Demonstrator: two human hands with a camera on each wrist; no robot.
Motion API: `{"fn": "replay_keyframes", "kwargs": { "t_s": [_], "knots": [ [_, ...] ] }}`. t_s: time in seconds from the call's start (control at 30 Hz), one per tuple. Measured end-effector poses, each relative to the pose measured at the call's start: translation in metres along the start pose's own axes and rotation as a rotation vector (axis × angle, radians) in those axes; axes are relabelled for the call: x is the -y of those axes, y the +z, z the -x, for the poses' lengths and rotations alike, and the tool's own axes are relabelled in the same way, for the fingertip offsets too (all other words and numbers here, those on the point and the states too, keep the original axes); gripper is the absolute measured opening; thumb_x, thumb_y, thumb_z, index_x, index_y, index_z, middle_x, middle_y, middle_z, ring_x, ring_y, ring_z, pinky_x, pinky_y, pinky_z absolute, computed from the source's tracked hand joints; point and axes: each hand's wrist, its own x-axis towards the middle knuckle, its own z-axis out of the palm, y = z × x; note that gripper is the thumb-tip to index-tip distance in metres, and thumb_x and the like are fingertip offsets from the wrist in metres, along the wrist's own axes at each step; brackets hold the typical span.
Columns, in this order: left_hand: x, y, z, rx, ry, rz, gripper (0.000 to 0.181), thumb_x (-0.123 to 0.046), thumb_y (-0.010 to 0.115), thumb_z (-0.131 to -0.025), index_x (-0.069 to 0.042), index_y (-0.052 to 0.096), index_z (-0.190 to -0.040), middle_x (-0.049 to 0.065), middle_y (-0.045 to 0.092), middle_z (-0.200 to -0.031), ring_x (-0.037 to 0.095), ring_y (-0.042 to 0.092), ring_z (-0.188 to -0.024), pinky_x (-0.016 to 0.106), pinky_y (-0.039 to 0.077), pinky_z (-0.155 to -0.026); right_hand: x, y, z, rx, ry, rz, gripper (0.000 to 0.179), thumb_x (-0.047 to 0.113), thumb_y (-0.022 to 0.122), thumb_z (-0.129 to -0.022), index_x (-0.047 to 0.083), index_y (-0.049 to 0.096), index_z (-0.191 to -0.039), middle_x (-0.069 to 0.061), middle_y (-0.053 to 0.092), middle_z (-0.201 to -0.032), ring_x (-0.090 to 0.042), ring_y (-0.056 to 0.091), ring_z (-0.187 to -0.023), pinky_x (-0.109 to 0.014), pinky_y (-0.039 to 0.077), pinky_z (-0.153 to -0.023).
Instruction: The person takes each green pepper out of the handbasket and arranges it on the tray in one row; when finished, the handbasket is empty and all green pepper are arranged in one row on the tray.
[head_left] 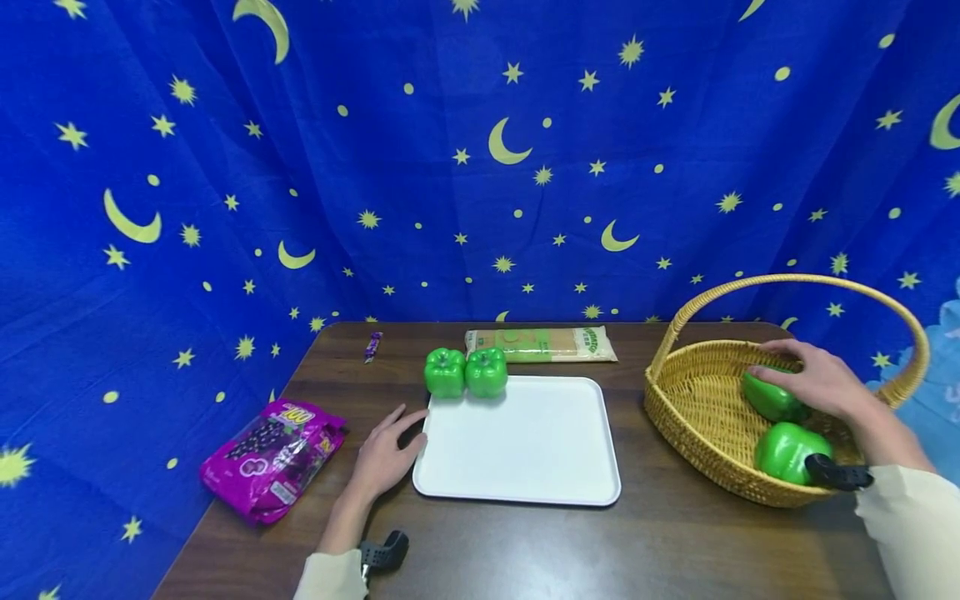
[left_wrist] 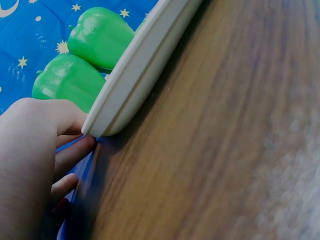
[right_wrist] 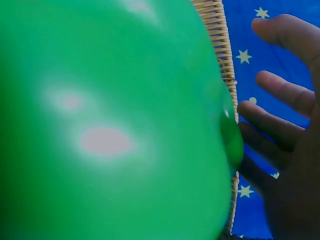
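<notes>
Right hand (head_left: 817, 379) spread loosely — one pepper (head_left: 772, 398) beneath, long axis wristward; second pepper (head_left: 789, 452) nearer wrist. Left hand (head_left: 386, 452) relaxed — two peppers (head_left: 486, 373) beyond.

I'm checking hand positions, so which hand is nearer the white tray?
Left. The left hand is at the left edge of the white tray; the right hand is farther right, at the wicker basket.

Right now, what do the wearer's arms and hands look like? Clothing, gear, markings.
Left hand and right hand: both bare, no gloves or rings visible. Cream left sleeve and matching right sleeve. Each wrist carries hardware: black left wrist unit, angular with a rounded end; black right wrist unit, elongated. No cables or readable markings visible.
</notes>
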Motion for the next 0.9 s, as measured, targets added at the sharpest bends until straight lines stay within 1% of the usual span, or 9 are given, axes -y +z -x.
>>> {"fn": "replay_keyframes", "kwargs": {
  "t_s": [0.13, 0.37, 0.5, 0.63, 0.73, 0.77, 0.83, 0.9],
  "knots": [
    [-0.001, 0.0, 0.0, 0.008, -0.009, 0.004, 0.042, -0.041, 0.059, -0.092, -0.033, 0.058, -0.133, 0.013, 0.037, -0.15, 0.042, 0.036, -0.132, 0.066, 0.026, -0.102, -0.004, 0.002, -0.002, 0.021, 0.0, 0.026, 0.076, 0.053, 0.06, -0.09, -0.003, 0.042, -0.137, -0.036, 0.042, -0.132, -0.059, 0.036, -0.116, -0.07, 0.034, -0.085],
    [-0.002, 0.0, -0.001, 0.024, -0.03, 0.003, 0.042, -0.041, 0.059, -0.092, -0.034, 0.057, -0.134, 0.012, 0.036, -0.15, 0.042, 0.035, -0.133, 0.067, 0.025, -0.102, -0.003, 0.003, -0.002, 0.103, -0.003, 0.039, 0.071, 0.049, 0.064, -0.089, -0.005, 0.047, -0.132, -0.037, 0.046, -0.127, -0.06, 0.04, -0.11, -0.067, 0.04, -0.08],
    [-0.001, 0.0, -0.001, 0.024, -0.028, 0.001, 0.042, -0.041, 0.059, -0.092, -0.034, 0.057, -0.134, 0.013, 0.036, -0.15, 0.043, 0.035, -0.133, 0.067, 0.025, -0.102, 0.0, 0.005, -0.004, 0.125, -0.009, 0.047, 0.071, 0.05, 0.061, -0.09, -0.007, 0.047, -0.131, -0.037, 0.047, -0.126, -0.059, 0.043, -0.109, -0.064, 0.042, -0.079],
    [-0.001, 0.0, -0.001, 0.017, -0.018, 0.003, 0.042, -0.041, 0.059, -0.092, -0.033, 0.057, -0.134, 0.013, 0.037, -0.15, 0.043, 0.035, -0.132, 0.066, 0.026, -0.102, 0.004, 0.009, -0.009, 0.117, -0.027, 0.056, 0.072, 0.051, 0.054, -0.094, -0.011, 0.046, -0.131, -0.038, 0.048, -0.125, -0.057, 0.046, -0.109, -0.063, 0.044, -0.079],
    [0.0, 0.0, -0.001, 0.015, -0.014, 0.002, 0.042, -0.041, 0.059, -0.092, -0.032, 0.058, -0.133, 0.013, 0.037, -0.15, 0.042, 0.036, -0.132, 0.066, 0.026, -0.102, 0.007, 0.012, -0.011, 0.12, -0.02, 0.033, 0.073, 0.052, 0.046, -0.097, -0.012, 0.042, -0.133, -0.038, 0.049, -0.123, -0.055, 0.048, -0.108, -0.06, 0.045, -0.078],
    [0.0, 0.0, -0.001, 0.015, -0.013, 0.002, 0.042, -0.04, 0.059, -0.092, -0.032, 0.058, -0.133, 0.013, 0.037, -0.15, 0.042, 0.036, -0.132, 0.066, 0.027, -0.102, 0.008, 0.013, -0.011, 0.129, -0.011, 0.001, 0.074, 0.051, 0.044, -0.098, -0.013, 0.039, -0.135, -0.039, 0.048, -0.123, -0.054, 0.05, -0.107, -0.058, 0.048, -0.077],
    [-0.001, 0.0, -0.001, 0.015, -0.015, 0.002, 0.042, -0.04, 0.059, -0.092, -0.032, 0.058, -0.133, 0.013, 0.037, -0.149, 0.042, 0.036, -0.132, 0.067, 0.027, -0.102, 0.011, 0.014, -0.011, 0.146, 0.01, -0.065, 0.076, 0.052, 0.04, -0.099, -0.013, 0.033, -0.138, -0.04, 0.046, -0.123, -0.048, 0.056, -0.1, -0.052, 0.052, -0.072],
    [-0.001, 0.0, -0.001, 0.015, -0.018, 0.002, 0.042, -0.04, 0.06, -0.092, -0.032, 0.058, -0.133, 0.013, 0.037, -0.149, 0.042, 0.036, -0.132, 0.067, 0.027, -0.101, 0.013, 0.013, -0.01, 0.163, 0.028, -0.09, 0.078, 0.052, 0.037, -0.1, -0.014, 0.026, -0.14, -0.041, 0.044, -0.123, -0.047, 0.058, -0.098, -0.048, 0.055, -0.067]
  ]
}}
